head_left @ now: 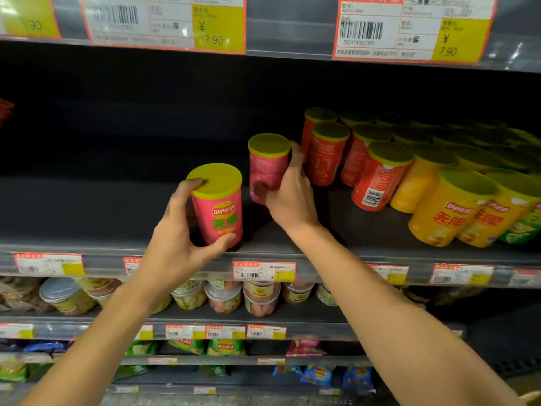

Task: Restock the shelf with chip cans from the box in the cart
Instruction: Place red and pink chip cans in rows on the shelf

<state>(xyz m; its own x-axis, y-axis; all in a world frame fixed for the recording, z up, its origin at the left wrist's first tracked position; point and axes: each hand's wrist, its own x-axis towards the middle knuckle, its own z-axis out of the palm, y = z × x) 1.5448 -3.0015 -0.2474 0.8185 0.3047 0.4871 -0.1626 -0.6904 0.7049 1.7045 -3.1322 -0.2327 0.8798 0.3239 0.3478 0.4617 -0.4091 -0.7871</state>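
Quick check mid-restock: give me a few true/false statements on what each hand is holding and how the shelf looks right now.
1. The left hand grips a pink can at the shelf's front edge. True.
2. The right hand holds nothing. False: it holds a second pink can farther back.
3. Red cans stand right of the right hand. True.
4. The yellow cans stand left of both hands. False: they are at the far right.
5. Both held cans have yellow-green lids. True.
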